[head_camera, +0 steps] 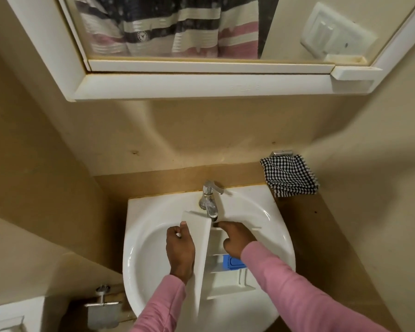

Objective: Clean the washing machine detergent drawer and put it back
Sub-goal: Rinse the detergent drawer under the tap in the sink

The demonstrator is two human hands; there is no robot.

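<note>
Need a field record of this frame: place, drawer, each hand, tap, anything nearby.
place: white sink below a mirror cabinet
detergent drawer: held tilted over the basin, front panel to the left, blue insert inside
left hand: grips the front panel
right hand: in the drawer's compartments, one finger stretched toward the spout end; grip unclear
tap: spout just above the drawer's far end; whether water runs, cannot tell
cloth: checked, on a holder right of the sink
</note>
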